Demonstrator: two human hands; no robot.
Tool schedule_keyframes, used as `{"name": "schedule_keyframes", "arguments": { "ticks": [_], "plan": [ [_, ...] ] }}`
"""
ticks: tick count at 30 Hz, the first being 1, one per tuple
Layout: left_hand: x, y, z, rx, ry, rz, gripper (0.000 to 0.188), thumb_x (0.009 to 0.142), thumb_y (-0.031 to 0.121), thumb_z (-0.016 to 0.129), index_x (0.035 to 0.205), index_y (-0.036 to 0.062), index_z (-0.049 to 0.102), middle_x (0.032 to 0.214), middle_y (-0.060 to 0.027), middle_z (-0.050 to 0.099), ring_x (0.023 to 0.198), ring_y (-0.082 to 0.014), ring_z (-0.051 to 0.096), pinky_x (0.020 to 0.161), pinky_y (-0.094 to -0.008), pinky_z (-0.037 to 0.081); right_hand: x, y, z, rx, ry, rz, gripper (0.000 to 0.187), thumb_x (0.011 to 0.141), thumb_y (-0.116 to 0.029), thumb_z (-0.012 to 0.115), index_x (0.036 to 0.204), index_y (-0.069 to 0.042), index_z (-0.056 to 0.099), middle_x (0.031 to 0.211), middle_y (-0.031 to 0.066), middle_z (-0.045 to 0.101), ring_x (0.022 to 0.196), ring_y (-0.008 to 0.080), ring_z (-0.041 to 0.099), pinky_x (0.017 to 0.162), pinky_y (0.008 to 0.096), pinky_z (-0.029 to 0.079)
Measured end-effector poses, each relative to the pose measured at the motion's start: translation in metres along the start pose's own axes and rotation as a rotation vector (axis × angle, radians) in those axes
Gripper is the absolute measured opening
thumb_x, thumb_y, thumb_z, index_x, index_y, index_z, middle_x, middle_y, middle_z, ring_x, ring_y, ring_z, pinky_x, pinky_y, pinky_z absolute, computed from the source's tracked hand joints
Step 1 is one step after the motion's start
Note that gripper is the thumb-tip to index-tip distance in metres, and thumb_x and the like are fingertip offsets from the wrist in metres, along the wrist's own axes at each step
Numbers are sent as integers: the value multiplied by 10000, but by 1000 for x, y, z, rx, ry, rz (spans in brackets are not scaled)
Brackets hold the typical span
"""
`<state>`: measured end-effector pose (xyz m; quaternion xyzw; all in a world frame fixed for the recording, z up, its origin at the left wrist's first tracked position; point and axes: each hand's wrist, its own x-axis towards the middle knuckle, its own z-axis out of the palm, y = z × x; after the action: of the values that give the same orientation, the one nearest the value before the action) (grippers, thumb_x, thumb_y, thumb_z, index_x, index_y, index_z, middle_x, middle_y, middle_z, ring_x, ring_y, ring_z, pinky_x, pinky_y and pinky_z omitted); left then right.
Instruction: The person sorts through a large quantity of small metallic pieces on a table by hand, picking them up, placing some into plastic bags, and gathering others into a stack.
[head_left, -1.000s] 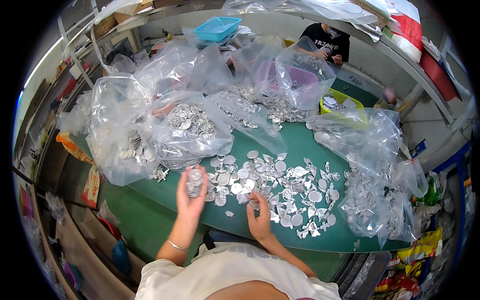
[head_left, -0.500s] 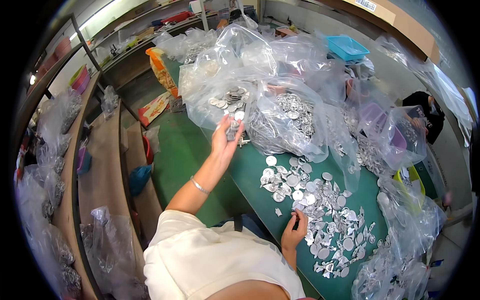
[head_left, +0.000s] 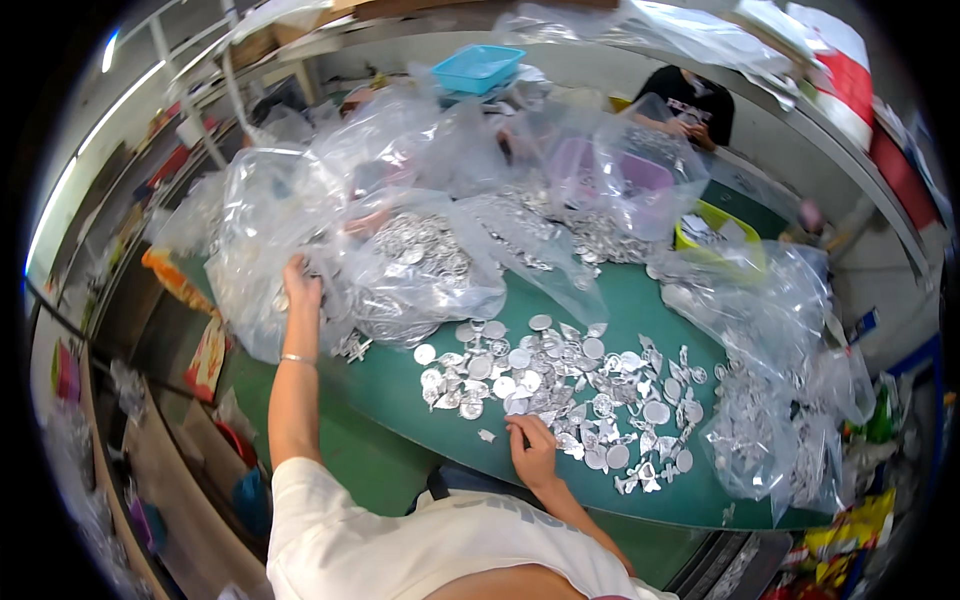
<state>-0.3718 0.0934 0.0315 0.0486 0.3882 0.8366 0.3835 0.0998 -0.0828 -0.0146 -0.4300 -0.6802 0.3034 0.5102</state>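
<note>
My left hand [head_left: 303, 285] reaches to a clear plastic bag [head_left: 258, 215] at the left of the table. Its fingertips are mostly hidden by the plastic, next to some silver metal pieces. My right hand [head_left: 534, 452] rests at the near edge of a loose pile of silver metal charms [head_left: 600, 395], round discs and leaf-like shapes among them. Its fingers are curled, with thumb and forefinger close together against the pile; what lies between them is too small to make out. A single small charm [head_left: 486, 435] lies apart, left of this hand.
Bags of silver rings and pieces [head_left: 425, 250] crowd the green table [head_left: 400, 400]. More bagged pieces [head_left: 765, 430] lie at right. Behind are a blue basket [head_left: 478, 68], a purple basket [head_left: 610, 170], and a lime basket [head_left: 715, 225]. A co-worker [head_left: 690, 105] sits across. Shelves [head_left: 165, 470] stand left.
The view has swung to the right. My left hand, which held silver discs in its palm above the bag, now has its fingers behind the plastic. My right hand stays at the pile's near edge.
</note>
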Motion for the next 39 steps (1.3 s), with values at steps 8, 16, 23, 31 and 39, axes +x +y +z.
{"name": "schedule_keyframes", "arguments": {
  "ticks": [8,16,23,31,39],
  "plan": [
    [-53,25,-19,319,-12,317,538,805,30,494,1326,6,360,1352,-173,375,1190,-300,440,968,-374,363,-3,-8,6,43,-3,-51,125,771,36,561,866,-12,626,730,111,594,685,272,581,633,338,455],
    [-251,-83,29,1056,-722,1068,266,792,-37,499,1054,-18,538,1116,-155,517,1068,-288,495,914,-375,395,24,-9,-47,-332,-40,-76,272,729,-68,641,992,-25,582,1006,123,547,983,305,493,835,399,378],
    [-297,-177,76,1537,-1340,665,595,824,267,610,1321,45,370,1418,-205,247,1302,-410,240,1034,-510,249,31,14,-63,-679,-195,-1,537,755,-264,667,1201,-33,475,1241,162,433,1207,349,354,954,508,293],
    [-314,-196,54,1807,-1442,694,579,858,329,533,1345,73,351,1434,-213,203,1297,-416,236,1025,-553,217,26,23,-57,-721,-199,4,577,782,-355,632,1232,-39,456,1281,163,410,1248,350,318,981,523,271],
    [-323,-201,40,1754,-1350,842,548,844,263,527,1326,57,367,1421,-211,230,1283,-401,251,1033,-539,191,25,25,-59,-695,-151,-43,550,785,-358,626,1194,-16,488,1242,163,443,1225,347,352,974,512,281]
  ]
}}
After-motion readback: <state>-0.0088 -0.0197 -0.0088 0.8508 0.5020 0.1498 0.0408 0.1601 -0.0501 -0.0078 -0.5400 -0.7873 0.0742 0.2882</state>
